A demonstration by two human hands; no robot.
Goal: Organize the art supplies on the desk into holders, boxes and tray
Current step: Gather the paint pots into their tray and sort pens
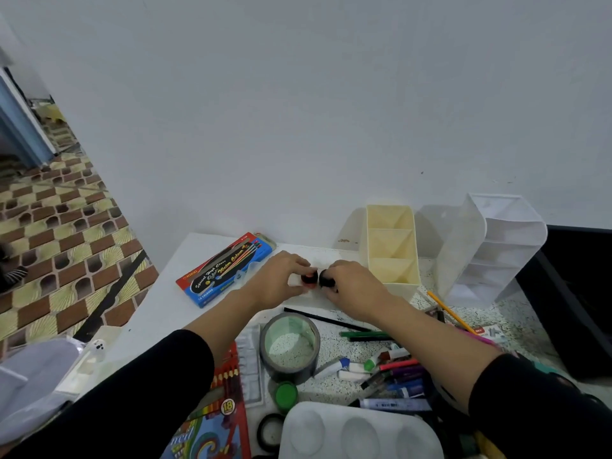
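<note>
Nearest the lens, a white palette (357,432) lies by a tape roll (289,346) and loose markers (397,376). Beyond, the left hand (281,279) pinches a red-and-black pot (309,278) and the right hand (351,286) a black pot (328,278), nearly touching, beside the cream holder (392,246). Risk: either small pot may slip from its fingertip hold and roll into the clutter, and the tape roll sits under the forearms' way back.

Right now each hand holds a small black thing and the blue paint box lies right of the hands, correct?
Wrong side: in the head view the blue paint box lies to the left, beside the left hand. The right hand and the left each hold a small black thing.
</note>
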